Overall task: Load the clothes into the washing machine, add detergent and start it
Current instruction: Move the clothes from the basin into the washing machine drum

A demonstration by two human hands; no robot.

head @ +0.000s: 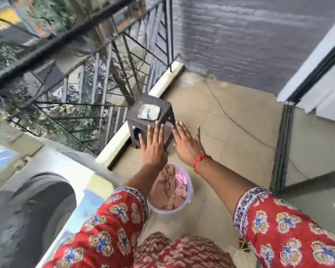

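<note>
A pale plastic bucket [190, 192] stands on the floor below my arms, filled with brown and pink clothes [169, 187]. The washing machine [33, 192] fills the lower left, white and blurred, with its dark round opening facing up. My left hand [153, 146] and my right hand [186, 144] are stretched out flat side by side above the bucket, fingers spread, holding nothing. Both are in front of a small dark stool [149, 117].
The stool carries a flat greenish object [150, 112] on its seat. A black metal railing [97, 78] with a low white curb runs along the left. A grey brick wall stands behind and a white door frame [317, 74] at right. Tan tiled floor lies between.
</note>
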